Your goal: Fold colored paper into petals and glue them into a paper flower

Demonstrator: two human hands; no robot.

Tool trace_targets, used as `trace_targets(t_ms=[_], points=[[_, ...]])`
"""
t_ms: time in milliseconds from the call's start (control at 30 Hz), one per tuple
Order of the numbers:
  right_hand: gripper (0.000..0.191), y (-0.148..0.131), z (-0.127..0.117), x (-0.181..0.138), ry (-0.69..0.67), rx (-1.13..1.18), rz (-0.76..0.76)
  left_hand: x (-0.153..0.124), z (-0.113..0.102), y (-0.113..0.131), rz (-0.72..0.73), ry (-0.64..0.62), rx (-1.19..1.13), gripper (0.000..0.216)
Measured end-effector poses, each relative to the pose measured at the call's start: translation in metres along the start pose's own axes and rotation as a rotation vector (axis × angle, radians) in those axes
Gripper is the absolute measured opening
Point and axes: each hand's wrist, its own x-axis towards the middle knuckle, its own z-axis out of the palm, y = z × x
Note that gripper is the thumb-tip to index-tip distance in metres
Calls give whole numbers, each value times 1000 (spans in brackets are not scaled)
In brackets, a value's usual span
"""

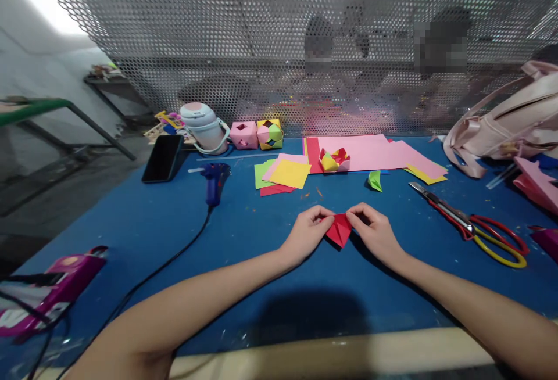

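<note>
As fingers pinch its upper corners, red folded paper lies between.

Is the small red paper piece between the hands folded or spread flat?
Folded: the small red paper piece tapers to a point, with creases visible; the left hand and right hand pinch its upper corners.
</note>
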Motion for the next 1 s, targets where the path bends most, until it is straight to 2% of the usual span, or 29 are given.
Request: trace_targets(t_ms=[167, 267, 433, 567, 700, 833, 1000], points=[[18, -1, 0, 0, -11, -5, -41, 0, 0, -2, -8, -73, 17, 15], [18, -1, 0, 0, -26, 44, 9, 0, 0, -1, 19, -29, 23, 15], [17, -3, 3, -1, -119, 59, 87, 1, 0, -2, 5, 43, -105, 12], [10, -3, 6, -1, -106, -27, 27, 2, 1, -4, 14, 28, -149, 10], [9, -1, 7, -1, -59, -71, -12, 2, 3, -8, -5, -56, -178, 13], [9, -3, 7, -2, -60, -80, -42, 3, 3, -11, -26, -80, -97, 14], [8, -7, 7, -2, -65, -61, -144, 3, 3, -12, 17, -104, -23, 10]])
